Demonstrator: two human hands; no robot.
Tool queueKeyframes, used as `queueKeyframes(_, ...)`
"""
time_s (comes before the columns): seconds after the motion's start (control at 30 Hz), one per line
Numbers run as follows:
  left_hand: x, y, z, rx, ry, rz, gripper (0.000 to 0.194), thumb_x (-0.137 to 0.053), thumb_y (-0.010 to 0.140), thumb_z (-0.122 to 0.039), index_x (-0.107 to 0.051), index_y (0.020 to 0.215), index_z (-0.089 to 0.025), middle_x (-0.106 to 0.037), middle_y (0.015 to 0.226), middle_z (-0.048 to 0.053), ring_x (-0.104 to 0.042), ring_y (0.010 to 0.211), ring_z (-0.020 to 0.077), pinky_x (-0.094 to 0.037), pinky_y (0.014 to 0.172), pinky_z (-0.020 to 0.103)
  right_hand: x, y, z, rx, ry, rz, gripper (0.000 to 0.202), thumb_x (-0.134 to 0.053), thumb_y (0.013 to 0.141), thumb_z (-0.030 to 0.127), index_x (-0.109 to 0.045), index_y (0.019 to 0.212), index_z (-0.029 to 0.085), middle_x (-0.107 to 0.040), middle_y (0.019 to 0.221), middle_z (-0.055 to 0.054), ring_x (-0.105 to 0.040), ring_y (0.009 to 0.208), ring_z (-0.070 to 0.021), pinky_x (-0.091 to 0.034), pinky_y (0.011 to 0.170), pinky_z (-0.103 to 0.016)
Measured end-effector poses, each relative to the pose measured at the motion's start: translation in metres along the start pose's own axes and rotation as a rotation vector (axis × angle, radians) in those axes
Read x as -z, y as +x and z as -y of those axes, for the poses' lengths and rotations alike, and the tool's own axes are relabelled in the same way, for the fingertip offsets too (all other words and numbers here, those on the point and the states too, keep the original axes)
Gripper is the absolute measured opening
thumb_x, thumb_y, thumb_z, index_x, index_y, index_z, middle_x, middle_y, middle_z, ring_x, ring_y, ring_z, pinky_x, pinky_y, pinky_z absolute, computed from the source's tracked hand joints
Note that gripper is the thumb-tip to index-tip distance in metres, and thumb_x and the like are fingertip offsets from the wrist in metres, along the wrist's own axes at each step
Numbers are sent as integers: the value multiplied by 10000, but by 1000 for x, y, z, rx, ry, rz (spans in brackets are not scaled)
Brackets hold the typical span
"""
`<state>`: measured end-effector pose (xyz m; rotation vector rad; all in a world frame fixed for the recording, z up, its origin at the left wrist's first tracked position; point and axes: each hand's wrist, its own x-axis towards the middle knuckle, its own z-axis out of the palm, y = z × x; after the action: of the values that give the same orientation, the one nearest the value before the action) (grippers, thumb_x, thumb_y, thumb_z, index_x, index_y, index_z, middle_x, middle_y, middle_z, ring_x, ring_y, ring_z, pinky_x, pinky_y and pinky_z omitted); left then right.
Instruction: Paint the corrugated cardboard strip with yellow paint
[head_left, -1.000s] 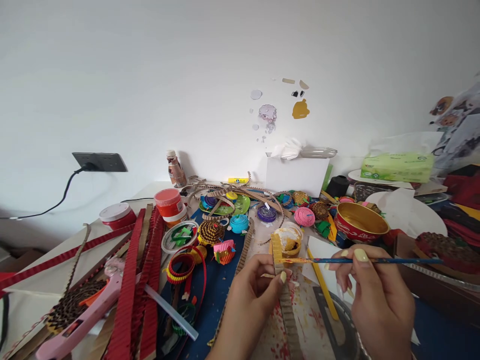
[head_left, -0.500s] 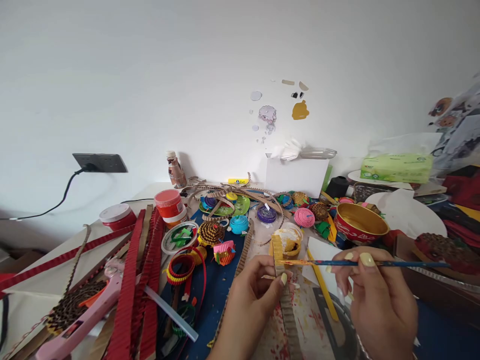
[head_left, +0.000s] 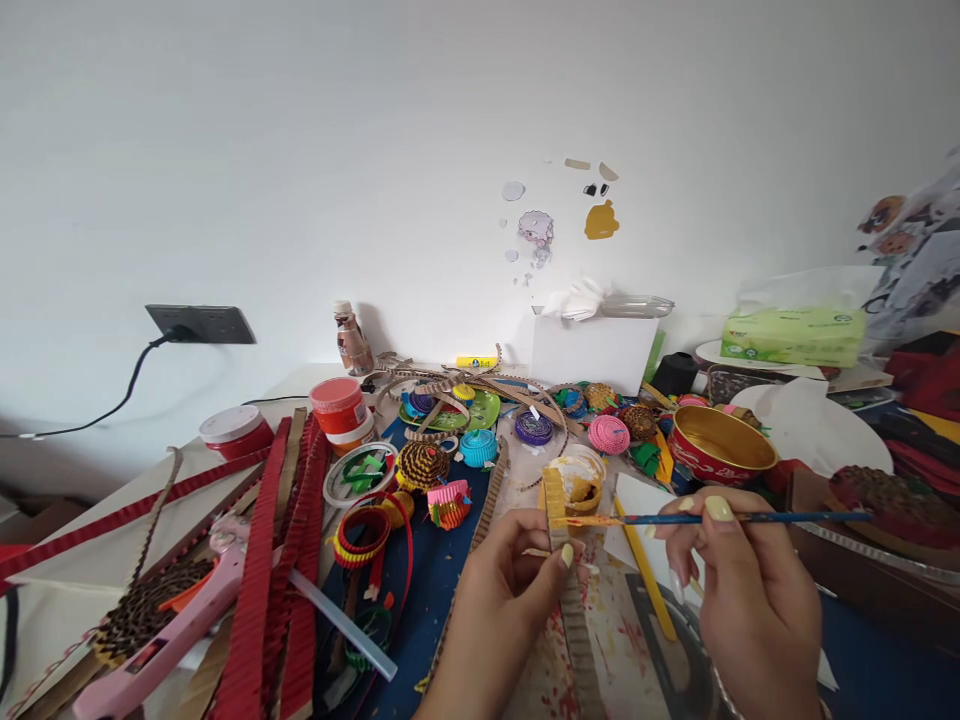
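A strip of corrugated cardboard (head_left: 576,630) is pinched in my left hand (head_left: 517,590); its upper end is painted yellow and its lower part is bare brown. My right hand (head_left: 750,590) grips a blue-handled paintbrush (head_left: 645,519), held level. The brush's yellow-orange bristles touch the painted part of the strip, just above my left fingers. Right behind the strip stands a small tub of yellow paint (head_left: 583,490), its rim smeared. A yellow stick-like tool (head_left: 646,575) lies between my hands on the paint-spotted surface.
Red corrugated strips (head_left: 259,570) and a pink glue gun (head_left: 172,620) with a clear glue stick lie at left. Paint tubs (head_left: 337,405) and several coiled cardboard pieces (head_left: 478,448) fill the middle. A red bowl with a gold inside (head_left: 724,445) and a tissue pack (head_left: 795,335) are at right.
My right hand has shifted slightly left and up with the paintbrush, and its tip sits a little higher on the strip. My left hand stays nearly still.
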<state>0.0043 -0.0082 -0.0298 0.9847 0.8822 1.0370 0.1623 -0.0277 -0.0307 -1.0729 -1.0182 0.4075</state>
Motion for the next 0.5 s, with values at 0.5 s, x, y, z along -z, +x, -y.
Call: queueKeyframes(0.5, -2, -1, -4, 6, 19, -20, 400, -765, 575, -474, -556, 752, -181, -507, 682, -45, -460, 580, 88, -317, 549, 215, -1, 0, 2, -41, 57, -18, 186, -531, 864, 352, -559, 770, 193, -545, 588, 21, -461, 434, -84, -385, 426, -227)
